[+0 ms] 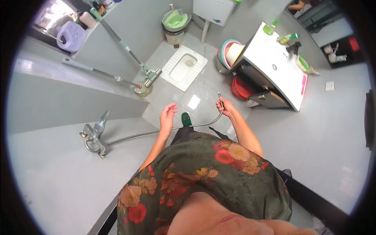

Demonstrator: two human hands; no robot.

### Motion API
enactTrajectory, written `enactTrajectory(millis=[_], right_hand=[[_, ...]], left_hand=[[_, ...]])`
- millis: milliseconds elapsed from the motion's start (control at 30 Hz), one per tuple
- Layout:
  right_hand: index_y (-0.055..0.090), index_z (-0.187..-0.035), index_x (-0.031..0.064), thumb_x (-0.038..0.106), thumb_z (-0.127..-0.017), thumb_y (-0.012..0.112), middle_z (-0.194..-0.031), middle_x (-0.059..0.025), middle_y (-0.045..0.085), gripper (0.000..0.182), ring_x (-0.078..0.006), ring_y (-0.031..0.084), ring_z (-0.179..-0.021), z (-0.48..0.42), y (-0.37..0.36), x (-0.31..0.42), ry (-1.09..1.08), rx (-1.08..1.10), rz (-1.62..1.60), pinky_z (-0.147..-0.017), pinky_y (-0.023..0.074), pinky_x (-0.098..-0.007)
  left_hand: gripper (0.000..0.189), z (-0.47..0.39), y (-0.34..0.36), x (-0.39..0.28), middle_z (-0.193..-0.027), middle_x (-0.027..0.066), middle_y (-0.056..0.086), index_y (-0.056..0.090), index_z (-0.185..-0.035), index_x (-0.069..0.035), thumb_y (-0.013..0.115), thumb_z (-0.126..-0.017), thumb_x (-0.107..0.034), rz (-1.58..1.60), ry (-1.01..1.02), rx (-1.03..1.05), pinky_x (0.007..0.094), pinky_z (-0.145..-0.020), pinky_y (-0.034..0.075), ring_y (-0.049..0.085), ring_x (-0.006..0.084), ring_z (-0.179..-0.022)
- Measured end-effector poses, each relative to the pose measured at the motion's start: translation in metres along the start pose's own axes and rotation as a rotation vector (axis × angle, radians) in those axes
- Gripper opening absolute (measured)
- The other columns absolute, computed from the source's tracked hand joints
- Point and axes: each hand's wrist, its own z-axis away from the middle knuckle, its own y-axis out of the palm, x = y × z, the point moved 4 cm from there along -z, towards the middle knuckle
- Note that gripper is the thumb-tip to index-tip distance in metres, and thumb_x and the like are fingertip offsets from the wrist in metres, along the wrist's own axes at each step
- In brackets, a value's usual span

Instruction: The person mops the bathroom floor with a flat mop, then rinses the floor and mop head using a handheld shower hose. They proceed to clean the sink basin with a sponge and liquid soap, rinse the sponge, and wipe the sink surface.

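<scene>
My right hand (pixel 224 106) grips a metal spray nozzle (pixel 219 97) on a flexible hose. A thin jet of water leaves its tip towards the wet tiled floor (pixel 192 101). From the nozzle, the metal hose (pixel 135 135) runs in front of my body to the wall-mounted mixer tap (pixel 97 135) on the left. Near the hose, my left hand (pixel 167 117) is raised with its fingers loosely bent and nothing in it. Beyond both hands lies the white squat toilet (pixel 184 67), set in the floor.
A squeeze mop (pixel 151 77) and a round-headed mop (pixel 144 89) lean at the left wall. Behind the toilet stands a bin (pixel 175 37) with a green potty (pixel 176 19) on top. Stacked basins (pixel 230 54) and a vanity with a white top (pixel 274 70) and an ajar door (pixel 268 100) are at right.
</scene>
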Motion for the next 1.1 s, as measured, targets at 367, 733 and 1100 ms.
enactTrajectory(millis=[367, 733, 1100], right_hand=[[0.044, -0.079, 0.0052, 0.030, -0.094, 0.041, -0.070, -0.0068, 0.051, 0.029, -0.0109, 0.045, -0.053, -0.057, 0.076, 0.104, 0.083, 0.077, 0.052, -0.033, 0.0303, -0.0158], [0.043, -0.078, 0.0041, 0.031, -0.094, 0.041, -0.069, -0.0065, 0.048, 0.031, -0.0108, 0.043, -0.052, -0.160, 0.079, 0.174, 0.328, 0.091, 0.074, -0.033, 0.0293, -0.0166], [0.045, -0.075, 0.0031, 0.030, -0.093, 0.041, -0.069, -0.0073, 0.050, 0.032, -0.0107, 0.047, -0.053, -0.244, 0.066, 0.231, 0.441, 0.015, 0.107, -0.033, 0.0309, -0.0157]], left_hand=[[0.029, -0.101, -0.003, -0.003, -0.099, 0.0080, 0.061, 0.055, -0.109, -0.002, 0.041, -0.085, -0.003, 0.026, -0.060, -0.108, 0.0236, -0.073, 0.042, 0.055, 0.0115, -0.081], [0.027, -0.148, 0.017, -0.011, -0.100, 0.0079, 0.060, 0.054, -0.112, -0.002, 0.041, -0.089, -0.006, -0.035, -0.079, -0.361, 0.0239, -0.074, 0.043, 0.056, 0.0122, -0.082], [0.025, -0.161, 0.104, -0.014, -0.097, 0.0074, 0.061, 0.055, -0.110, -0.002, 0.040, -0.091, -0.005, 0.044, -0.151, -0.553, 0.0235, -0.073, 0.043, 0.055, 0.0111, -0.080]])
